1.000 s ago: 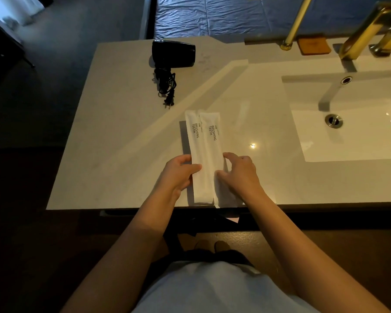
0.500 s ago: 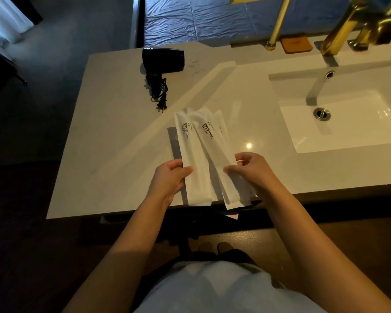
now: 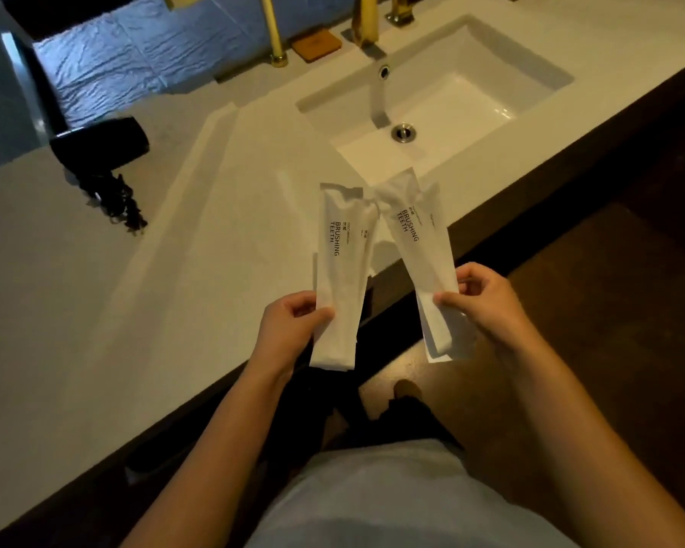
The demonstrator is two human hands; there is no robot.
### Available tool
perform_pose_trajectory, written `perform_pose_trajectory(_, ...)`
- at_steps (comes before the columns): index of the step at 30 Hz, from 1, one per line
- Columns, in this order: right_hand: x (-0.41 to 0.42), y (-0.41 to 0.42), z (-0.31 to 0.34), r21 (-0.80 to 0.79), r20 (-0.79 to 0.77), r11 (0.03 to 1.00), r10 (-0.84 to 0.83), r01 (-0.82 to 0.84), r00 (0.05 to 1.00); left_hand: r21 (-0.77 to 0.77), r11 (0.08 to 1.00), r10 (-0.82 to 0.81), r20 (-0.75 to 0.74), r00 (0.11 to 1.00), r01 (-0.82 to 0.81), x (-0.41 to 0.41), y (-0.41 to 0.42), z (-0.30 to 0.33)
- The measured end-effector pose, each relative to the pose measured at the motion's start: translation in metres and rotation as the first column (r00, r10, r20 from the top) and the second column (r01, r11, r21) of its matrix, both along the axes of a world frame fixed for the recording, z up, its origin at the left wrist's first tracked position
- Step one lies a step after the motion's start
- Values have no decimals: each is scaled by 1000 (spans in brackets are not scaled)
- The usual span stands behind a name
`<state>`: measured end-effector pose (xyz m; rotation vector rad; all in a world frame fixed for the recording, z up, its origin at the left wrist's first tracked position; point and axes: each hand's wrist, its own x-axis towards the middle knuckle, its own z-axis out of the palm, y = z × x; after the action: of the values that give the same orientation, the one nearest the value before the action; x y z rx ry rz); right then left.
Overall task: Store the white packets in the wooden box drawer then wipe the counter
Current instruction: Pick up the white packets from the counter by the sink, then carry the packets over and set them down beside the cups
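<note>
Packets fill both our hands, lifted above the front edge of the counter [image 3: 143, 310]. Our left hand [image 3: 289, 330] is closed around the lower part of the left packets [image 3: 343, 270], thumb on the front. Their long axis runs almost straight away from us, with the printed end, where we read "BRUSHING TEETH", pointing toward the sink [image 3: 443, 112]. Our right hand [image 3: 487, 306] pinches the right packets [image 3: 420, 247] between thumb and fingers near their lower end. These lean to the left at the top, so the two far ends nearly meet on the near side of the sink.

Each hand seems to hold more than one packet, because extra edges show behind the front ones, but we cannot count them. The small print is not readable. The faucet [image 3: 366, 21] behind the sink is cut off by the top border. The hair dryer [image 3: 103, 146], far to the left of the sink, is dark, and its cord [image 3: 115, 203] is a blurred heap.

The counter between the hair dryer and the sink is bare. Its front edge runs diagonally, and on the near side of the sink the dark floor [image 3: 609, 231] lies open.
</note>
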<state>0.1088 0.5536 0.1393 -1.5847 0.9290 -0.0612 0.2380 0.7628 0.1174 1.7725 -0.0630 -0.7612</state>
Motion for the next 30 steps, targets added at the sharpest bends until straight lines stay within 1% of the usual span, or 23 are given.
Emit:
perform_pose_trajectory(4,-69,-12,-18,55,-41,983,-171,173,984,43,986,-162,-17,987,163,-28,-22,-11)
perform_pose_trajectory(8,-137,-19,-45,71,-117,937,-333,342,936,124,944,-305,-16,952,305,-53,-49,-25)
perform_pose_trajectory(15,-254,-34,-92,78,-259,822,-529,564,808,271,853,-431,-114,895,446,-106,-102,-60)
perform_pose_trajectory(19,-329,-44,-111,69,-387,780,-553,621,738,372,802,-439,-162,884,467,-154,-132,-82)
perform_pose_trajectory(22,-381,-51,-125,74,-466,760,-546,645,697,409,794,-400,-204,894,449,-188,-153,-98)
perform_pose_trajectory(27,-426,-80,-143,56,-515,716,-576,696,634,485,782,-383,-120,916,391,-217,-185,-115)
perform_pose_trajectory(30,-429,-114,-151,62,-497,713,-585,698,641,547,743,-414,-76,907,385,-217,-206,-120)
